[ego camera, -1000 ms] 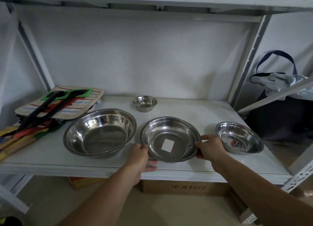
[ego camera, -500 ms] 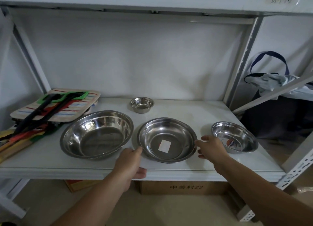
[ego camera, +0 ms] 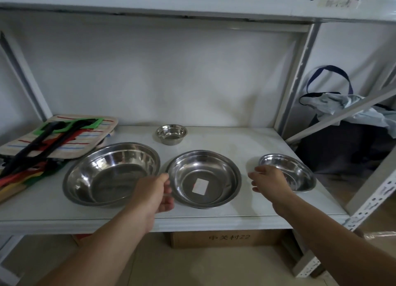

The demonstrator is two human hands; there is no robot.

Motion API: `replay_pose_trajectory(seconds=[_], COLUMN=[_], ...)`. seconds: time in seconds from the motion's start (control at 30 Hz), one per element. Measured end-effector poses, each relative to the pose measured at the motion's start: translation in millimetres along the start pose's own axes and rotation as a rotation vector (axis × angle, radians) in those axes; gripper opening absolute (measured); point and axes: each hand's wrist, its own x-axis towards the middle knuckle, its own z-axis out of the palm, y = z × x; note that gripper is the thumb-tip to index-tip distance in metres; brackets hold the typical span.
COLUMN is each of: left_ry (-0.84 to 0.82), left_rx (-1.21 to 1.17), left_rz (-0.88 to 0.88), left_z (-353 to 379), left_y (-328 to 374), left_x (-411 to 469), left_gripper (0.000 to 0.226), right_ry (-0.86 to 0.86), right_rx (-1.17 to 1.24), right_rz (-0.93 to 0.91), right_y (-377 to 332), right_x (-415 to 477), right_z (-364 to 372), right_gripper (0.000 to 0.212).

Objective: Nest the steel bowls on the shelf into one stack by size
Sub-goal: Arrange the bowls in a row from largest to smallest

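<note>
Reaching in from below, both forearms come up over the front lip of the shelf, and neither grip has anything in it right now. The left hand is loosely curled, fingers apart and empty, sitting in the gap between two bowls: the biggest bowl is just to its left, and the medium bowl is right up against its fingertips on the right, though I can't tell for sure if skin is actually touching the rim. That medium bowl has a white sticker on its flat bottom. The right hand is open too, fingers spread and holding nothing, hovering between the medium bowl on its left and the smaller bowl just to its right, overlapping that one's near-left rim from this angle. All the bowls sit upright on the shelf, apart from each other, nothing nested yet. Further back from the left grip, closer to the rear wall, is the tiniest bowl, on its own. Way off to the left of the left hand there's a striped padded mat with some black-handled tools lying across it. Under the shelf, below both hands, a cardboard box sits on the floor.
</note>
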Motion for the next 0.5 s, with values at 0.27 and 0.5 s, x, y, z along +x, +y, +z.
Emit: replay_pose_trajectory(seconds=[0.27,0.5], left_ry=[0.004,0.151], left_rx=[0.048,0.122], left_rz=[0.138,0.158], left_z=[13.6,21.2], left_y=[33.8,89.0], left_x=[35.8,136.6], left_gripper=[0.022,0.026], right_ry=[0.043,0.098], right_rx=[0.004,-0.018], right_rz=[-0.019,-0.072], right_y=[11.3,-2.7], right_x=[-2.4,23.8], right_z=[-21.2,-30.5], right_gripper=[0.037,0.016])
